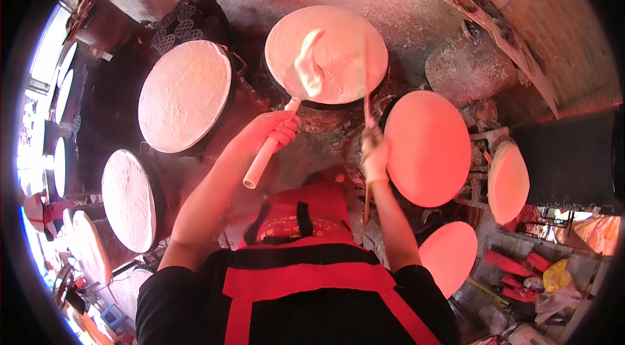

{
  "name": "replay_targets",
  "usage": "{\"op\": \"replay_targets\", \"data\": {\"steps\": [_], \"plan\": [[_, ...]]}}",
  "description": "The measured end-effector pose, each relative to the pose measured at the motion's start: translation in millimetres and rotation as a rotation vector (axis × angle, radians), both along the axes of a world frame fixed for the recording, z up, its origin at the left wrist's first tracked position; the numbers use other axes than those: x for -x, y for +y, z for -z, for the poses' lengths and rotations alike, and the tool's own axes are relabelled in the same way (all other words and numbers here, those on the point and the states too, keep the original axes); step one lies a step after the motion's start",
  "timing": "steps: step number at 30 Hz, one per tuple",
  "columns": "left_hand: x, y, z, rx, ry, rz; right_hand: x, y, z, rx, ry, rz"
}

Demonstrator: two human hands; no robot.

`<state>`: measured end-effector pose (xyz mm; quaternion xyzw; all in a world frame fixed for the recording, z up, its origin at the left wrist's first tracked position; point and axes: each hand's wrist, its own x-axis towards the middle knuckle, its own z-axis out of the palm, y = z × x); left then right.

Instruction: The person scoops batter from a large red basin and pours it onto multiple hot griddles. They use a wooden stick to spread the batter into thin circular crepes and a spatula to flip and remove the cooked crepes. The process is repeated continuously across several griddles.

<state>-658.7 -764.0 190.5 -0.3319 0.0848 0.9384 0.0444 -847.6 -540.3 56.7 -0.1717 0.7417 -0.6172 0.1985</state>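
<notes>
Before me lies a round griddle point(351, 52) covered with a thin pale sheet of batter. A thick white smear of batter point(311, 64), blurred by motion, shows on its left half. My left hand point(281, 130) grips a pale tubular handle point(262, 162), whose upper end reaches the griddle's near edge; whatever is fixed there is too blurred to tell. In my right hand point(375, 157) is a long thin stick or blade point(366, 96), pointing up across the right side of the same griddle. Just right of that hand sits another griddle with a smooth round sheet point(428, 149).
More coated griddles stand left, one upper point(185, 96), one lower point(129, 201). Lower right is a round sheet point(451, 257); farther right, a stack of flatbreads point(509, 184). Honeycomb coal briquettes point(188, 18) stand behind. A plank point(503, 32) leans at the wall. Red bundles point(510, 264) lie on the floor.
</notes>
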Motion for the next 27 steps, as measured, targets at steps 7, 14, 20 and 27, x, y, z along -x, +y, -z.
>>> {"op": "replay_targets", "data": {"steps": [7, 14, 20, 27], "plan": [[-35.8, 12.2, 6.6, -0.041, -0.176, -0.131, -46.7, 18.0, -49.2, -0.185, -0.080, -0.156], [-132.9, 31.7, -57.1, -0.397, 0.222, -0.380, -91.4, 49.8, -14.6, -0.161, 0.287, -0.502], [-187.0, 20.8, -61.3, 0.103, -0.178, -0.459, -94.3, -6.5, -36.1, -0.102, -0.097, -0.298], [-275.6, 66.2, -40.3, 1.179, -0.795, -0.458, -104.4, -78.0, -12.7, -0.210, 0.348, -0.628]]}}
